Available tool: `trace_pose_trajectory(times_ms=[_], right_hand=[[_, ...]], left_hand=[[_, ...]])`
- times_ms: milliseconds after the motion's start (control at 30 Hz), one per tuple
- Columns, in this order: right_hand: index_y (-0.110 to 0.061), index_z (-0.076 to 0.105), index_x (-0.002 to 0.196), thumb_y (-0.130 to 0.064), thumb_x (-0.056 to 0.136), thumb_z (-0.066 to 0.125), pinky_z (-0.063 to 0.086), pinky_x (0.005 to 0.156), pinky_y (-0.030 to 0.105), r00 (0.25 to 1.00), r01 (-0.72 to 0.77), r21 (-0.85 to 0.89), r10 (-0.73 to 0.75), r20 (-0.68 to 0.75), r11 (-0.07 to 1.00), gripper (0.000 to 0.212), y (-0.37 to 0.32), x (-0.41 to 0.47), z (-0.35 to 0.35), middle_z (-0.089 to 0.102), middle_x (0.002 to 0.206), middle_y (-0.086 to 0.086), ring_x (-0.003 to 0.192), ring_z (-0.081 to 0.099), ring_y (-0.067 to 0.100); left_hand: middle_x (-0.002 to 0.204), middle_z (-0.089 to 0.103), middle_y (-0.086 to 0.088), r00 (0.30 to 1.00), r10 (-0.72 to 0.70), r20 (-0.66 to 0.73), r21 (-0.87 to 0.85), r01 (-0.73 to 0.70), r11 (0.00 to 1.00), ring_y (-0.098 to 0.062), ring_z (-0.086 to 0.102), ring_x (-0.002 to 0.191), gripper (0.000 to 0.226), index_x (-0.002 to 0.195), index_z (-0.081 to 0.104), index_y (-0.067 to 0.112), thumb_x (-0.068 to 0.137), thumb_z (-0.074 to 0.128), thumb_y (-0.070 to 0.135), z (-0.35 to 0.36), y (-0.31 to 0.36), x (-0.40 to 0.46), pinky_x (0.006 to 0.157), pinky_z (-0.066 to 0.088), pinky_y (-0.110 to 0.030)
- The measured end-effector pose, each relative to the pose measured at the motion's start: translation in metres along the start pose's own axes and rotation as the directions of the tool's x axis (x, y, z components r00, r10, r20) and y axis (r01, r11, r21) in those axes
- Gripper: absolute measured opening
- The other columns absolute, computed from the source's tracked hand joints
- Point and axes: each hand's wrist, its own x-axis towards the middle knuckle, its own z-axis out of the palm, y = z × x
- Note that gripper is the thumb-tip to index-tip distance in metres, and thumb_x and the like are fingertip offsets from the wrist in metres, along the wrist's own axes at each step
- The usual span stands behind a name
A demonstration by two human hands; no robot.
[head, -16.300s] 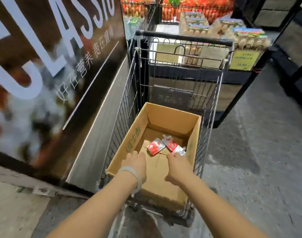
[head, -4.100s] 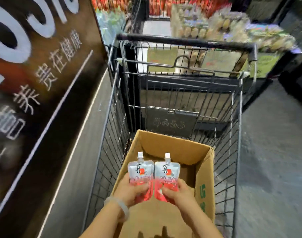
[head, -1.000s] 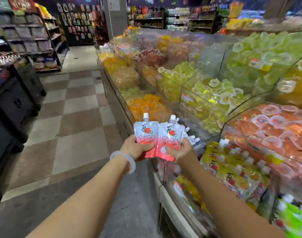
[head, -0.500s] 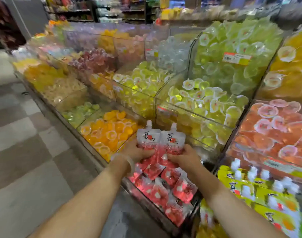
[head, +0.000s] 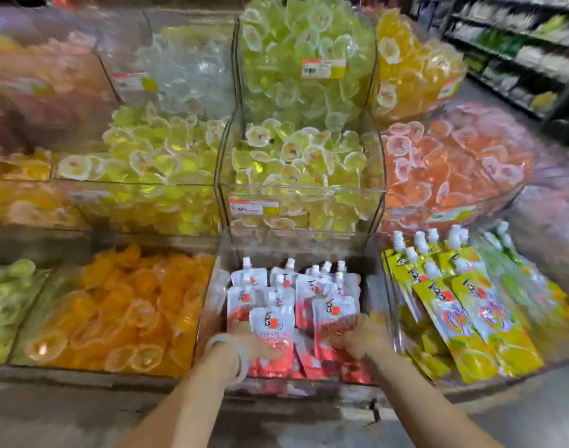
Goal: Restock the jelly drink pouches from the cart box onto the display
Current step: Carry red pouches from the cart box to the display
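Observation:
Two red-and-white jelly drink pouches are low inside the clear display bin (head: 217, 286), on top of several like pouches (head: 312, 286) stacked there. My left hand (head: 254, 342) holds the bottom of the left pouch (head: 272, 321), which stands upright at the front. My right hand (head: 357, 334) holds the lower edge of the right pouch (head: 335, 310), which leans back on the stack. Both hands are inside the bin's front. The cart and box are out of view.
Yellow-green drink pouches (head: 464, 305) fill the bin to the right. Orange jelly cups (head: 121, 308) fill the bin to the left, green and yellow cups (head: 296, 156) the bins behind. A shelf aisle (head: 519, 53) lies at the far right.
Both hands have dropped from above the bin down into it, carrying the two pouches onto the stack. The view has swung to face the display squarely.

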Motion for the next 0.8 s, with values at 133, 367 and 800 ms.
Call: trace_pose_trajectory(times_ms=[133, 367, 800], right_hand=[[-0.004, 0.069, 0.083, 0.012, 0.076, 0.064, 0.047, 0.047, 0.021, 0.990, -0.140, 0.037, 0.140, -0.005, 0.989, 0.019, 0.016, 0.002, 0.001, 0.060, 0.060, 0.001, 0.045, 0.054, 0.006], [-0.004, 0.055, 0.091, -0.011, 0.075, 0.070, 0.054, 0.080, 0.035, 0.979, -0.190, -0.241, 0.167, -0.114, 0.952, 0.023, 0.015, 0.012, 0.003, 0.066, 0.097, 0.015, 0.090, 0.064, 0.027], [-0.004, 0.036, 0.138, -0.013, 0.093, 0.045, 0.040, 0.100, 0.033, 0.995, -0.066, -0.833, 0.104, -0.010, 0.549, 0.047, 0.004, -0.004, 0.009, 0.050, 0.134, 0.015, 0.124, 0.050, 0.027]], left_hand=[[0.148, 0.037, -0.011, 0.993, -0.109, 0.033, 0.289, 0.095, 0.953, -0.027, 0.046, 0.129, 0.131, 0.143, 0.033, 0.003, 0.036, 0.089, 0.053, 0.002, 0.019, -0.009, 0.106, 0.042, -0.039], [0.137, 0.049, -0.009, 0.998, -0.065, -0.002, 0.697, 0.048, 0.715, -0.023, 0.047, 0.127, 0.087, 0.134, 0.041, 0.007, 0.073, 0.065, 0.063, 0.004, 0.034, -0.022, 0.110, 0.036, -0.034], [0.135, 0.048, -0.009, 0.991, 0.130, -0.018, 0.846, -0.054, 0.531, -0.027, 0.048, 0.125, 0.087, 0.144, 0.023, 0.005, 0.079, 0.071, 0.036, 0.006, 0.045, -0.034, 0.100, 0.043, -0.032]])
